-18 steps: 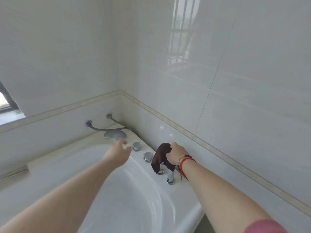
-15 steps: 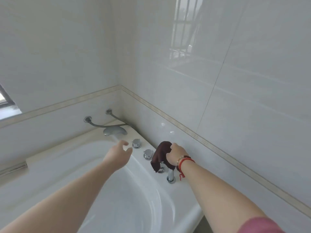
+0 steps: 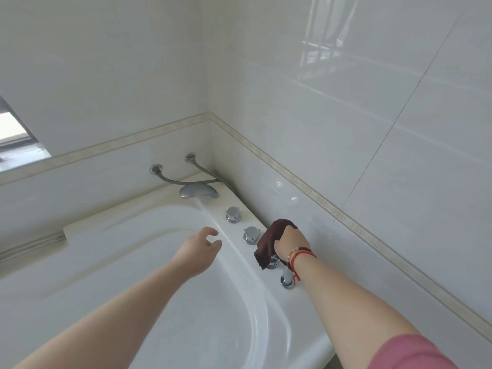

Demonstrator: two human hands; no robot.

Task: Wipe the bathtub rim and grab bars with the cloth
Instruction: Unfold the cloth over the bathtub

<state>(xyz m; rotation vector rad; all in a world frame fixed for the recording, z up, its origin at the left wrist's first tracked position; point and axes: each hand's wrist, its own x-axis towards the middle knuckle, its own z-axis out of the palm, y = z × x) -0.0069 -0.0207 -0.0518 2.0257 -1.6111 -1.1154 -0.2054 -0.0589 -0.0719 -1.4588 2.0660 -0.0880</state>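
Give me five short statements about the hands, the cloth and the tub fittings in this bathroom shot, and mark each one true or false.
1. The right hand grips a dark maroon cloth. True.
2. The left hand holds the cloth. False: it holds nothing, its fingers loosely curled over the tub near the water stream.
3. Water runs from the spout into the bathtub. True.
4. The cloth lies on the floor of the tub. False: it hangs from the right hand over the rim, by the chrome knobs.
5. The right wrist is bare. False: it wears a red cord bracelet.
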